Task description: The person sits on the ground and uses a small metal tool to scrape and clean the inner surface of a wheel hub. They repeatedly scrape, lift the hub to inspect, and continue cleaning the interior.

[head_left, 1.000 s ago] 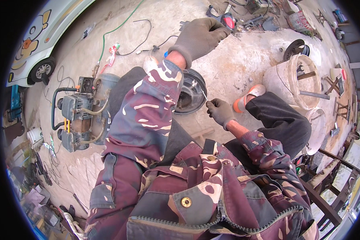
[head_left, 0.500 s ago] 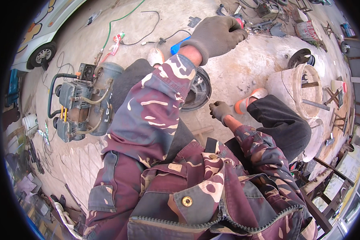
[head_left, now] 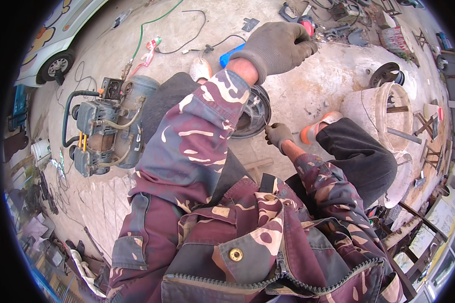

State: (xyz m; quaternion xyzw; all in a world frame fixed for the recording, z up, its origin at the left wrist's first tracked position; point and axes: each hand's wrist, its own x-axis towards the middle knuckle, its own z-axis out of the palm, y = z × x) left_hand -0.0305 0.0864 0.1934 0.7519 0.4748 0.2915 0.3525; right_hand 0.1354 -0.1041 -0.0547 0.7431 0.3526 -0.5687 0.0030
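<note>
My left hand (head_left: 280, 49), in a grey knit glove, is raised above a dark wheel rim (head_left: 253, 121), its fingers curled; whether they hold anything is hidden. My left forearm in a camouflage sleeve covers the rim's left part. My right hand (head_left: 277, 134), also gloved, is at the rim's right edge, fingers closed on a thin metal tool (head_left: 267, 122) that reaches up to the rim. The rim lies on the concrete floor between my legs. A blue object (head_left: 230, 54) is partly hidden behind my left hand.
An air compressor (head_left: 106, 131) with hoses stands at left, a parked van (head_left: 50, 40) beyond it. White buckets (head_left: 356, 116), another rim (head_left: 384, 76) and wooden stools (head_left: 428, 121) are at right. Scattered tools and metal parts (head_left: 338, 30) lie at the back; my orange-and-white sandal (head_left: 313, 129) is beside the rim.
My left hand has moved right across the top of the rim, fingers still curled. My right hand stays by the rim with the tool, slightly higher in the picture. The view has shifted a little.
</note>
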